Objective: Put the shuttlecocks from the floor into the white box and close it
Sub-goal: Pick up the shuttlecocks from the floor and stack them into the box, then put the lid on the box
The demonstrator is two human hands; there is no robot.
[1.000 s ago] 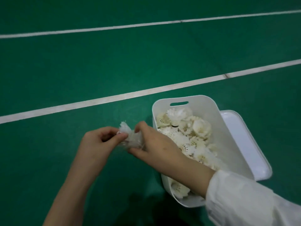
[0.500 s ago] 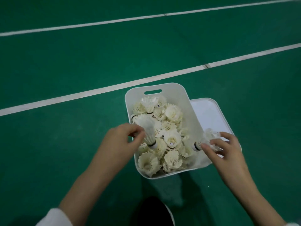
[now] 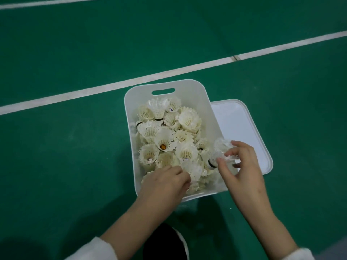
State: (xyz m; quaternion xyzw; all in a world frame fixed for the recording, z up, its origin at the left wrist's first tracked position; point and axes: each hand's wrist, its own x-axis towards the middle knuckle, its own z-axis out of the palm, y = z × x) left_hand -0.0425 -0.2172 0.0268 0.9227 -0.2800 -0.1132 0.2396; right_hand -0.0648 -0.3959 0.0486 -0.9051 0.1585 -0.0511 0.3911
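Item 1, nearest: dark shoe (image 3: 165, 241) with a white edge, on the green floor (image 3: 65, 166), between two white sleeves (image 3: 90, 250).

Item 2: left hand (image 3: 163, 182), reaching over the near end of the white box (image 3: 208, 109). Its fingers are curled down against a blurred shuttlecock (image 3: 192, 167). Whether they grip it cannot be told.

Item 3: right hand (image 3: 242, 166), just over the box's right wall. Thumb and fingertips pinch a banded shuttlecock (image 3: 218, 151) with its black-ringed cork end pointing down into the box.

Item 4: white box, open, standing on the floor with a handle slot (image 3: 163, 91) in its far wall. It is heaped with loose shuttlecocks (image 3: 169, 132), cream-white and lying at all angles.

Item 5: lid (image 3: 236, 124), white, lying flat on the floor against the box's right side.

Item 6, beyond: white court line (image 3: 112, 87) passing just behind the box, with a second line (image 3: 37, 4) at the far edge.
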